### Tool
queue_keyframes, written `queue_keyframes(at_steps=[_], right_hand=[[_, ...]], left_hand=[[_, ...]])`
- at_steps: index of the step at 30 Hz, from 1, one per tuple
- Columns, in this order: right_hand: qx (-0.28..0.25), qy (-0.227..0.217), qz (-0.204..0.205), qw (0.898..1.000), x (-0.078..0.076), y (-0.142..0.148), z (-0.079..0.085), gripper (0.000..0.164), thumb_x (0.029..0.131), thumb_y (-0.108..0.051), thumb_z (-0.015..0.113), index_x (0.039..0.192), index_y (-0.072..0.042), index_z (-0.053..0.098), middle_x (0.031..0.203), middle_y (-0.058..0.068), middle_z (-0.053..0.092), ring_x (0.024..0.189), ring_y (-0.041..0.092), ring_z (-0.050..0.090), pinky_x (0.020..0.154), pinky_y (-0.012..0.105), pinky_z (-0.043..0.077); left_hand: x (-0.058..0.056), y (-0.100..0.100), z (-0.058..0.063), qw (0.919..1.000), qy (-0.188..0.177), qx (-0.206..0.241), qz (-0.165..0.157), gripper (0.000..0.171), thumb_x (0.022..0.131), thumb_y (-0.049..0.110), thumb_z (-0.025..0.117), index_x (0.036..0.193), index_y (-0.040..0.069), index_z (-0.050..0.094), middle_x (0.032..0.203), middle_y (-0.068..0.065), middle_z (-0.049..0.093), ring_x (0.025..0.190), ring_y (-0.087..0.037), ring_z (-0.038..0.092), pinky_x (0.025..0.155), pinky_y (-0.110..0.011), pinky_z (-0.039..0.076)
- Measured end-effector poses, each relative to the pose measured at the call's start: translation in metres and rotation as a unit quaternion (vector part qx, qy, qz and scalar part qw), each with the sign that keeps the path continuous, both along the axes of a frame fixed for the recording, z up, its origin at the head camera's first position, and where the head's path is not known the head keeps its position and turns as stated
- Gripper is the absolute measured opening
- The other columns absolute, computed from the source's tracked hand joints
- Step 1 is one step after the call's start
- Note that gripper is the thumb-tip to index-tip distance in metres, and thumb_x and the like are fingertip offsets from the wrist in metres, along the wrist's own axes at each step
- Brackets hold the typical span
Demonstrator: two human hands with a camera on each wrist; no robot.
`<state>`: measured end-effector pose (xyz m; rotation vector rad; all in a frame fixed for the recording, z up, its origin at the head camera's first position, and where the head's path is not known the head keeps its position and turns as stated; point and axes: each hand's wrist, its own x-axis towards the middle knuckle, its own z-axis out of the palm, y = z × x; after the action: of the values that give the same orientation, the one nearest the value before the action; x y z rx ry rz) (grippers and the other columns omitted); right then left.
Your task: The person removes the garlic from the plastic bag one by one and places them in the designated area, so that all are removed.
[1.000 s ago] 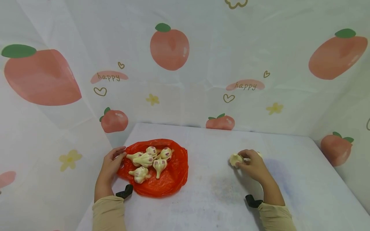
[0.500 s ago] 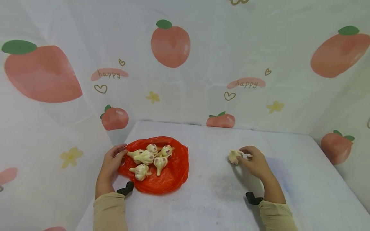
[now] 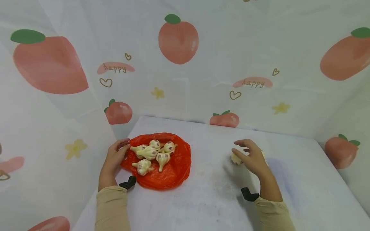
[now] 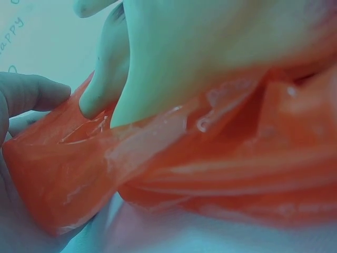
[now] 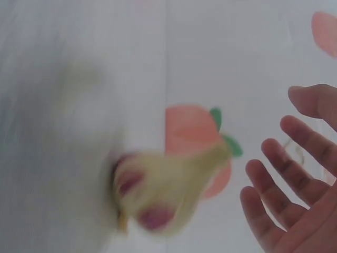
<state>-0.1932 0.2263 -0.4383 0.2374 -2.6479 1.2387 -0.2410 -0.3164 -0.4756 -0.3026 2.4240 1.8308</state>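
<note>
My left hand [image 3: 114, 157] is at the left rim of a red plastic bag [image 3: 177, 166], its fingers curled at the edge. In the left wrist view the bag's film [image 4: 63, 179] lies against the fingers and palm. Several pale garlic bulbs [image 3: 148, 152] with purple patches lie in the bag. On the right, my right hand [image 3: 254, 157] is raised above a garlic bulb [image 3: 236, 159] on the table, its fingers spread and holding nothing. That hand partly hides the bulb. In the right wrist view a blurred garlic bulb [image 5: 163, 184] stands apart from the fingers.
Another pale item [image 3: 264, 157], mostly hidden, shows behind my right hand. Everything rests on a white-covered table [image 3: 202, 192]. A white curtain [image 3: 202, 80] printed with peaches stands behind it and at the sides. A black wrist camera [image 3: 249, 195] hangs at each sleeve.
My right hand has let go of the garlic bulb and lifted slightly, fingers spreading. The left hand stays at the bag's rim. The head view has shifted a little.
</note>
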Motion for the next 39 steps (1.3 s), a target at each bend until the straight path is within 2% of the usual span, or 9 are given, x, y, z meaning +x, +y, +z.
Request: queue_keyframes(at_steps=[7,11,15,22,25,31,36,39], right_hand=[[-0.018,0.032,0.059,0.998,-0.009,-0.049,0.005,0.029,0.099,-0.018,0.076,0.127,-0.011,0.070,0.128,0.010,0.069,0.123,0.031,0.063,0.103,0.058,0.055],[-0.022,0.026,0.098,0.995,-0.011,-0.080,0.002,0.031,0.098,-0.019,0.078,0.127,-0.013,0.070,0.127,0.006,0.070,0.121,0.027,0.064,0.101,0.055,0.058],[-0.035,0.013,0.135,0.990,-0.012,-0.107,-0.002,0.032,0.098,-0.020,0.077,0.129,-0.014,0.069,0.127,0.002,0.069,0.121,0.029,0.064,0.101,0.057,0.058],[-0.056,0.007,0.193,0.980,-0.010,-0.149,-0.008,0.037,0.099,-0.017,0.075,0.132,-0.004,0.066,0.128,0.014,0.068,0.119,0.036,0.063,0.098,0.060,0.058],[-0.062,-0.003,0.209,0.976,-0.008,-0.163,-0.008,0.036,0.099,-0.018,0.075,0.131,-0.004,0.066,0.129,0.018,0.067,0.120,0.038,0.063,0.098,0.060,0.057],[-0.063,-0.030,0.234,0.970,-0.008,-0.186,-0.006,0.038,0.100,-0.018,0.073,0.135,-0.004,0.065,0.133,0.017,0.066,0.124,0.039,0.061,0.103,0.060,0.055],[-0.039,-0.033,0.246,0.968,-0.008,-0.201,-0.010,0.041,0.100,-0.019,0.074,0.137,-0.006,0.065,0.134,0.013,0.065,0.123,0.035,0.062,0.104,0.053,0.058],[-0.013,-0.038,0.239,0.970,-0.008,-0.210,-0.013,0.043,0.099,-0.022,0.074,0.139,-0.009,0.065,0.136,0.007,0.064,0.124,0.029,0.063,0.104,0.046,0.059]], left_hand=[[0.000,0.001,0.001,1.0000,-0.003,-0.008,0.002,0.054,0.112,0.033,0.050,0.162,0.014,0.043,0.166,-0.018,0.042,0.148,-0.035,0.045,0.087,-0.006,0.048],[0.000,0.001,0.000,0.9997,-0.007,-0.022,0.002,0.054,0.112,0.033,0.051,0.161,0.013,0.043,0.165,-0.018,0.043,0.148,-0.035,0.046,0.090,-0.009,0.049],[0.000,0.002,-0.002,0.9996,-0.007,-0.028,0.002,0.054,0.112,0.034,0.051,0.161,0.013,0.044,0.165,-0.019,0.043,0.148,-0.036,0.046,0.090,-0.011,0.049],[0.000,0.002,-0.002,0.9997,-0.008,-0.021,0.002,0.053,0.112,0.032,0.050,0.161,0.013,0.043,0.165,-0.018,0.043,0.149,-0.036,0.045,0.087,-0.008,0.048],[-0.001,0.002,-0.001,0.9998,-0.005,-0.020,0.000,0.054,0.112,0.032,0.050,0.162,0.013,0.043,0.166,-0.018,0.043,0.149,-0.036,0.045,0.086,-0.007,0.048],[-0.002,0.002,-0.001,0.9998,-0.007,-0.020,-0.004,0.054,0.112,0.032,0.050,0.162,0.013,0.043,0.166,-0.018,0.043,0.150,-0.036,0.045,0.089,-0.009,0.048],[-0.001,0.001,0.000,0.9995,-0.005,-0.032,-0.005,0.053,0.112,0.033,0.050,0.161,0.013,0.044,0.165,-0.018,0.044,0.149,-0.036,0.046,0.096,-0.016,0.051],[-0.001,0.001,0.001,0.9994,-0.002,-0.033,-0.007,0.053,0.112,0.032,0.050,0.161,0.012,0.043,0.165,-0.019,0.043,0.148,-0.036,0.046,0.097,-0.017,0.051]])
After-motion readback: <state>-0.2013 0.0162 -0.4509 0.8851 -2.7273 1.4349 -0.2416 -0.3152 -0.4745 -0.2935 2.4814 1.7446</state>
